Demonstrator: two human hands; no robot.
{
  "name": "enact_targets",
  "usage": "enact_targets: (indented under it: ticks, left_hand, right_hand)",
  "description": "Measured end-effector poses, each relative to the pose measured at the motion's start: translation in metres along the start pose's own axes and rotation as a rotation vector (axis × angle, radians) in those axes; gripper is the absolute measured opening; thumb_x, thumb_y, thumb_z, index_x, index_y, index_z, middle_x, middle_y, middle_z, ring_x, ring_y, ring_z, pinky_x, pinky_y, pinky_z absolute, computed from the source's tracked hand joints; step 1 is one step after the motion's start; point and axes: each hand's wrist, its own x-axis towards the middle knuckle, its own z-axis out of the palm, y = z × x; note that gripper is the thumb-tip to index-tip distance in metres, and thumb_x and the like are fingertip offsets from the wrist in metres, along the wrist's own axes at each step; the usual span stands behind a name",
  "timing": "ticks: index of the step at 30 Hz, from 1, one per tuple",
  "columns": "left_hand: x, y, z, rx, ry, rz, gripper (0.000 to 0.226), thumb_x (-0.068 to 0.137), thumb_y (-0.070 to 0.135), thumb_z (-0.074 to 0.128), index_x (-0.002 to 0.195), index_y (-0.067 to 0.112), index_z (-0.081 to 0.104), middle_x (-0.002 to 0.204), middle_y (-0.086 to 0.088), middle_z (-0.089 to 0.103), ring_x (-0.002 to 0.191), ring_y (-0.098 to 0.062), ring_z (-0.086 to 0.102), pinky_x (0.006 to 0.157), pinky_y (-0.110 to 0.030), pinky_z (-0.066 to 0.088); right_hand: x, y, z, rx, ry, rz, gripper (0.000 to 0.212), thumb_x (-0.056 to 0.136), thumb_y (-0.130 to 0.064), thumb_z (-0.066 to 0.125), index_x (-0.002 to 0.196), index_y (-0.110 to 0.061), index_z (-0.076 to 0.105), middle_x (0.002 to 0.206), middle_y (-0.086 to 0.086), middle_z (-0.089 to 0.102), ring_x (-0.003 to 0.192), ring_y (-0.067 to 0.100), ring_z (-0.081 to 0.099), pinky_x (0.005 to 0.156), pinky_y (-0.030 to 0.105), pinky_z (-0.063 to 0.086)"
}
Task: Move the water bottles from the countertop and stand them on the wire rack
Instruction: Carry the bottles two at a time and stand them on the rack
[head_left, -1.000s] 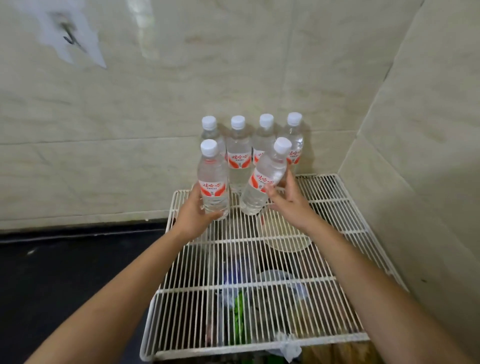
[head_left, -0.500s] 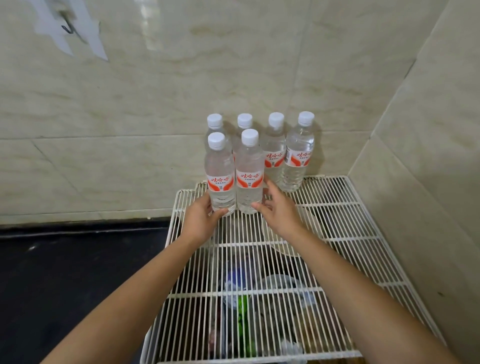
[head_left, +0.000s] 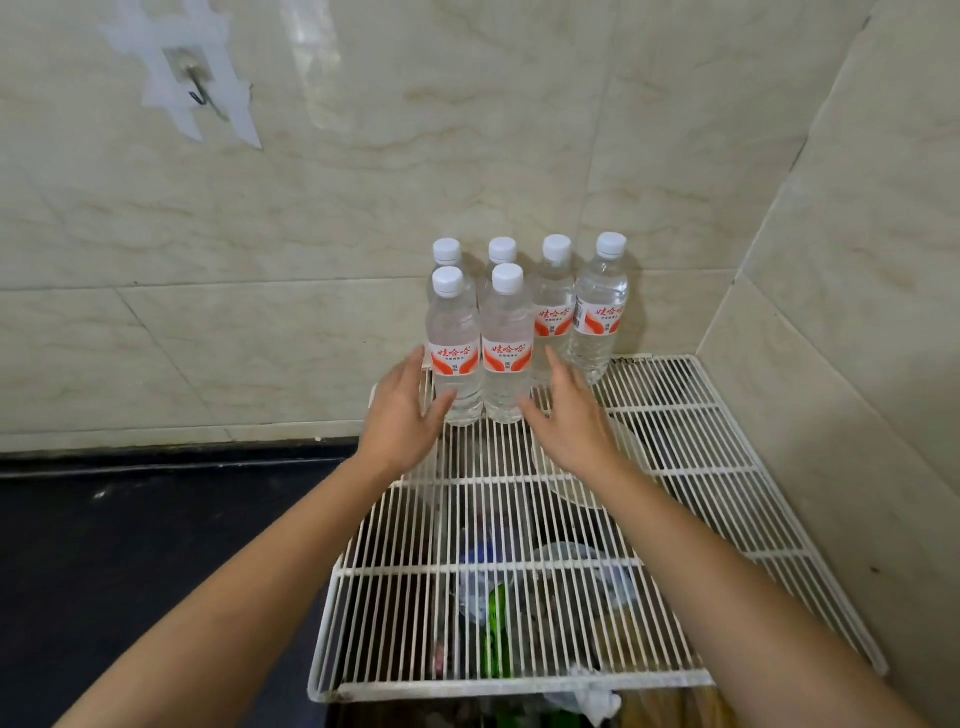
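Several clear water bottles with white caps and red-and-white labels stand upright at the back of the white wire rack (head_left: 675, 467). Two form a front row: a left one (head_left: 454, 348) and a right one (head_left: 506, 345). Behind them stands a back row against the wall, its rightmost bottle (head_left: 600, 312) apart from the rest. My left hand (head_left: 402, 415) is open just left of the front-left bottle, the thumb at its base. Beside the front-right bottle's base, my right hand (head_left: 571, 421) is open too, holding nothing.
The rack fills the corner between two beige tiled walls. Under its wires lie a bowl (head_left: 587, 483), plastic bags and a green item (head_left: 496, 623). A black countertop (head_left: 130, 545) lies to the left. A wall hook (head_left: 200, 93) hangs high on the left.
The tilted bottle in my right hand was stood upright beside the left one. Both hands have let go of the front bottles and opened, drawing slightly back.
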Motion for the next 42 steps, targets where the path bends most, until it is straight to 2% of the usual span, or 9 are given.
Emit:
enact_targets:
  ticks: [2, 3, 7, 11, 15, 21, 27, 34, 42]
  left_hand:
    - [-0.015, 0.000, -0.019, 0.131, 0.114, 0.049, 0.073, 0.102, 0.061, 0.031, 0.160, 0.017, 0.024, 0.166, -0.010, 0.027, 0.154, -0.026, 0.020, 0.125, -0.045, 0.020]
    - [-0.025, -0.001, -0.029, 0.196, 0.175, 0.075, 0.072, 0.102, 0.062, 0.024, 0.160, 0.017, 0.024, 0.167, -0.011, 0.022, 0.156, -0.026, 0.015, 0.126, -0.046, 0.016]
    - [-0.070, -0.010, -0.066, 0.437, 0.358, 0.110, 0.066, 0.104, 0.055, 0.024, 0.159, 0.019, 0.028, 0.169, -0.014, 0.015, 0.157, -0.031, 0.007, 0.125, -0.055, 0.013]
    - [-0.123, -0.026, -0.104, 0.608, 0.480, 0.037, 0.064, 0.104, 0.051, 0.031, 0.157, 0.015, 0.034, 0.167, -0.019, 0.019, 0.155, -0.038, 0.015, 0.121, -0.060, 0.017]
    - [-0.176, -0.052, -0.145, 0.708, 0.585, -0.035, 0.063, 0.105, 0.050, 0.033, 0.155, 0.011, 0.039, 0.164, -0.023, 0.024, 0.153, -0.041, 0.020, 0.120, -0.061, 0.020]
    - [-0.261, -0.108, -0.212, 0.761, 0.664, -0.198, 0.065, 0.105, 0.051, 0.031, 0.155, 0.011, 0.038, 0.165, -0.021, 0.023, 0.154, -0.039, 0.018, 0.121, -0.061, 0.018]
    - [-0.365, -0.206, -0.307, 0.805, 0.686, -0.359, 0.067, 0.104, 0.054, 0.027, 0.155, 0.012, 0.038, 0.165, -0.021, 0.025, 0.154, -0.039, 0.019, 0.120, -0.063, 0.020]
    - [-0.494, -0.313, -0.432, 0.819, 0.694, -0.559, 0.067, 0.102, 0.053, 0.029, 0.155, 0.012, 0.037, 0.164, -0.021, 0.025, 0.152, -0.041, 0.022, 0.117, -0.066, 0.024]
    - [-0.561, -0.409, -0.507, 0.772, 0.710, -0.732, 0.070, 0.101, 0.056, 0.027, 0.157, 0.015, 0.033, 0.165, -0.019, 0.024, 0.154, -0.037, 0.018, 0.121, -0.060, 0.020]
  right_hand:
    - [-0.015, -0.008, -0.004, -0.056, 0.161, -0.092, 0.071, 0.104, -0.045, 0.047, 0.162, -0.023, 0.012, 0.169, 0.005, 0.014, 0.154, 0.025, 0.021, 0.121, 0.040, 0.022]
    - [-0.022, -0.013, -0.005, -0.093, 0.247, -0.171, 0.067, 0.105, -0.045, 0.043, 0.161, -0.021, 0.015, 0.169, 0.007, 0.014, 0.154, 0.026, 0.019, 0.123, 0.042, 0.022]
    - [-0.031, -0.032, 0.011, -0.168, 0.371, -0.468, 0.062, 0.103, -0.045, 0.042, 0.157, -0.017, 0.030, 0.168, 0.017, 0.016, 0.156, 0.032, 0.015, 0.125, 0.051, 0.018]
    - [-0.040, -0.075, 0.040, -0.144, 0.322, -0.649, 0.065, 0.102, -0.044, 0.046, 0.158, -0.017, 0.029, 0.168, 0.019, 0.014, 0.156, 0.033, 0.009, 0.125, 0.055, 0.014]
    - [-0.055, -0.128, 0.075, -0.102, 0.286, -0.819, 0.066, 0.100, -0.042, 0.051, 0.158, -0.015, 0.032, 0.166, 0.022, 0.019, 0.155, 0.037, 0.014, 0.124, 0.056, 0.014]
    - [-0.107, -0.217, 0.135, -0.035, 0.200, -0.907, 0.066, 0.102, -0.045, 0.047, 0.158, -0.015, 0.031, 0.167, 0.019, 0.018, 0.156, 0.037, 0.014, 0.125, 0.056, 0.012]
    - [-0.177, -0.343, 0.231, -0.017, 0.194, -1.043, 0.064, 0.102, -0.044, 0.049, 0.157, -0.014, 0.034, 0.166, 0.020, 0.022, 0.154, 0.037, 0.021, 0.125, 0.055, 0.014]
    - [-0.274, -0.508, 0.346, 0.054, 0.038, -1.093, 0.065, 0.101, -0.044, 0.050, 0.157, -0.014, 0.034, 0.166, 0.020, 0.021, 0.154, 0.035, 0.020, 0.126, 0.052, 0.014]
    - [-0.321, -0.610, 0.447, 0.085, -0.096, -1.225, 0.065, 0.102, -0.044, 0.048, 0.157, -0.015, 0.032, 0.166, 0.018, 0.022, 0.155, 0.031, 0.021, 0.124, 0.053, 0.020]
